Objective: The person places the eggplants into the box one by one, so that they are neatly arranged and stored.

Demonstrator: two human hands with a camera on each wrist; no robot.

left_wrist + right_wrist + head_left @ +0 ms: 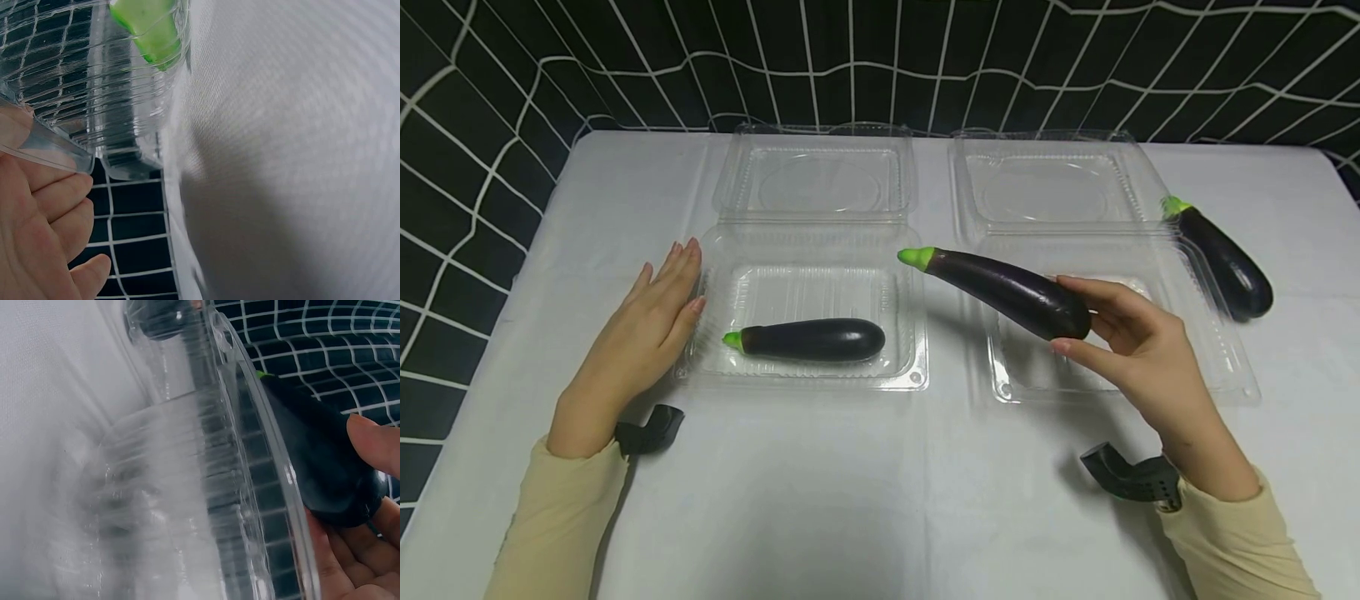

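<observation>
Above right tray (pixel 1240 367), eggplant (pixel 1000 287) pinched in right grip (pixel 1138 350), left grip (pixel 647 325) flat

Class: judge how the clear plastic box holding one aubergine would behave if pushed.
The left box looks thin and light, so it would probably slide and flex. The aubergine inside, rounded and glossy, may roll. The left hand steadies its edge.

At centre right of the frame, the right hand (pixel 1131 342) pinches the rounded end of a raised eggplant (pixel 1000 290), whose green cap points left over the gap between two open clear clamshell boxes. The left hand (pixel 651 321) lies flat, fingers straight, against the left edge of the left box (pixel 812 379), where a second eggplant (pixel 808 340) rests in the tray. A third eggplant (pixel 1221 257) lies on the white table (pixel 850 500) just beside the right box (pixel 1225 367), at right.
</observation>
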